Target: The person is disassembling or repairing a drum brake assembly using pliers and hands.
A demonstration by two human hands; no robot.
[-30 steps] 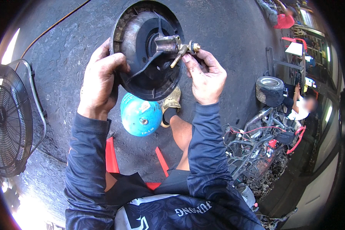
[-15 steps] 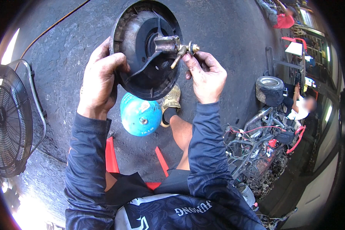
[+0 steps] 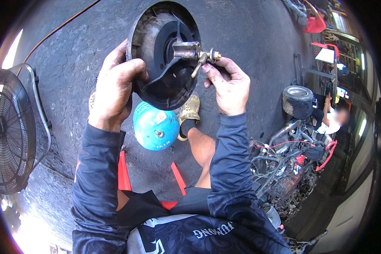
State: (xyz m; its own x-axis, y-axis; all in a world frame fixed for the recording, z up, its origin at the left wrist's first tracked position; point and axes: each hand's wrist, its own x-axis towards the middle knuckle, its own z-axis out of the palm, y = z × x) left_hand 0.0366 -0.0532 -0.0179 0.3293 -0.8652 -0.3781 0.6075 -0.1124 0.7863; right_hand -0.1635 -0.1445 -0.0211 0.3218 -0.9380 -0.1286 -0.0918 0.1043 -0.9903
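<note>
While left hand (image 3: 116, 86) grips dish (image 3: 152, 53), cylinder (image 3: 153, 126) hides contents.

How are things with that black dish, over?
Left hand grips black dish by its rim. Right hand pinches brass fitting. Blue round tank beneath; nothing visibly blocking either hand.

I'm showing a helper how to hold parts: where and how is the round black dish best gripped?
Probably grip the black dish by its left rim, from the left, thumb over the edge, fingers behind, much as the left hand has it. The raised rim offers an edge there, while the brass valve juts out on the right.
</note>
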